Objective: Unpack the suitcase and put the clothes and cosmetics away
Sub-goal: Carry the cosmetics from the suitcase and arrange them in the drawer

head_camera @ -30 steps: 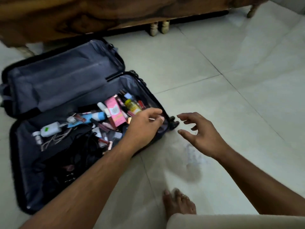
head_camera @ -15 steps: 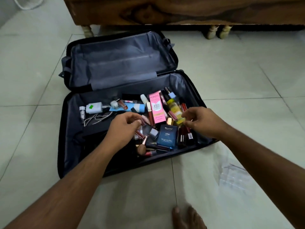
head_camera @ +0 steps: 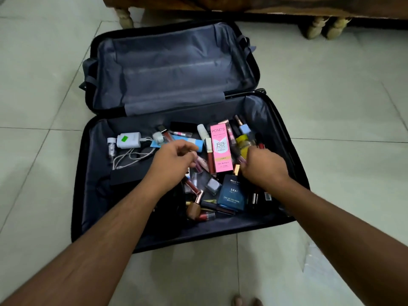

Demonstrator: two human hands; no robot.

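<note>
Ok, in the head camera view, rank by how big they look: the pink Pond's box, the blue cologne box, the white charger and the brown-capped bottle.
Largest to smallest:
1. pink Pond's box
2. blue cologne box, partly hidden by the right arm
3. white charger
4. brown-capped bottle

Charger and bottle look close, so that order is unsure.
</note>
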